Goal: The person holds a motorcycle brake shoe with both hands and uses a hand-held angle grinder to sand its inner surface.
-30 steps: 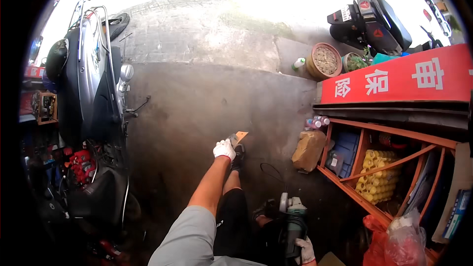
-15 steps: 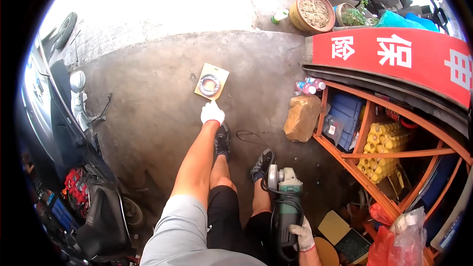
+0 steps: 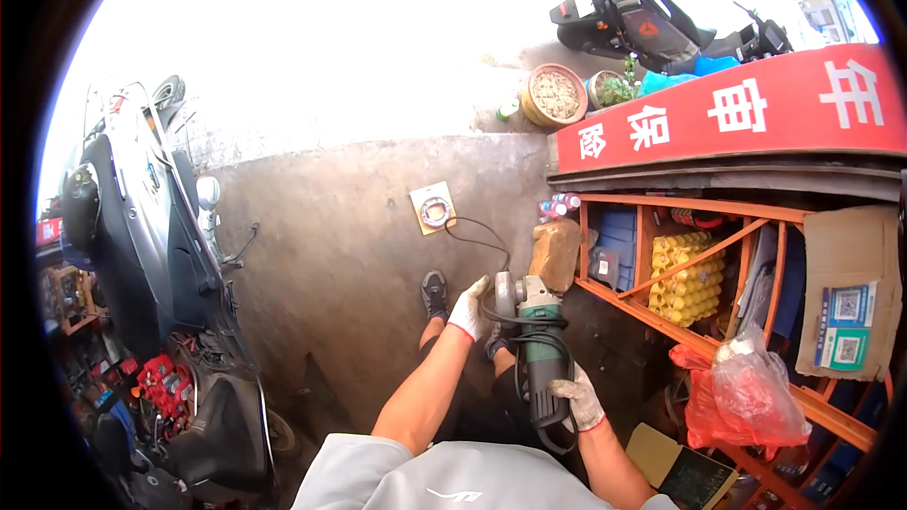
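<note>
A green and black angle grinder (image 3: 543,349) with a silver head is held upright in front of me, its black cord looped round it. My right hand (image 3: 578,399), in a dirty white glove, grips the lower body. My left hand (image 3: 470,310), also gloved, is beside the grinder's head with its fingers closed at the loose loops of cord (image 3: 477,237). A square yellow card (image 3: 420,224) carrying a ring-shaped metal part lies on the concrete floor beyond my feet, touched or overlapped by the cord.
Scooters stand at the left (image 3: 132,246) and top right (image 3: 642,14). Flowerpots (image 3: 553,94) sit by a red signboard (image 3: 614,137). An orange metal rack (image 3: 718,210) with egg trays, boxes and bags fills the right, beside a wrapped brown block (image 3: 553,255) and bottles.
The yellow card has left my left hand and lies on the floor. My left hand has moved right to the grinder's head and cord. The grinder has come up higher in view.
</note>
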Motion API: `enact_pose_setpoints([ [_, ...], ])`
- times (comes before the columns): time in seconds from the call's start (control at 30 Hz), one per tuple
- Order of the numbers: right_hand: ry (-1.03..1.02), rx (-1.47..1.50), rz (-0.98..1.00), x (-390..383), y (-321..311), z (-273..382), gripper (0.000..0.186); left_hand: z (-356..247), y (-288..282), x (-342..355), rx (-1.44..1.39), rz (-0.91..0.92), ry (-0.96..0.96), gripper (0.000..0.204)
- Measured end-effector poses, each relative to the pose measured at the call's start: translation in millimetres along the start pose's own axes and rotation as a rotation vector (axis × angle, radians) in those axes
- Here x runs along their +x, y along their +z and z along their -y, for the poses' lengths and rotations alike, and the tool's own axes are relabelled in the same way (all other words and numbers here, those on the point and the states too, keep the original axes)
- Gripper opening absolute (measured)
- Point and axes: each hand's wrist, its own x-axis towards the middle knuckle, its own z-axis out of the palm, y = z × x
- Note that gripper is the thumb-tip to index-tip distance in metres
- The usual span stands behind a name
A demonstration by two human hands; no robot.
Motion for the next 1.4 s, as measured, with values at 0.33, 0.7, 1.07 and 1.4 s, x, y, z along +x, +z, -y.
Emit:
enact_pose_setpoints([
  [0.33,-0.183,-0.554,0.077,-27.9,-6.8,47.4,0.075,-42.8,201.6,-178.7,0.64,0.202,0.605,0.031],
  [0.7,-0.303,-0.357,0.665,-85.3,11.2,130.5,0.078,-143.3,168.7,-183.2,1.293,-0.429,0.772,0.043],
  [1.07,-0.544,-0.414,0.704,-92.8,58.9,212.5,0.071,14.9,197.9,-253.0,2.125,-0.681,1.224,0.059],
  [1.4,-0.654,-0.687,0.708,-98.3,91.4,233.9,0.078,33.7,222.4,-251.8,1.04,0.515,1.117,0.033],
])
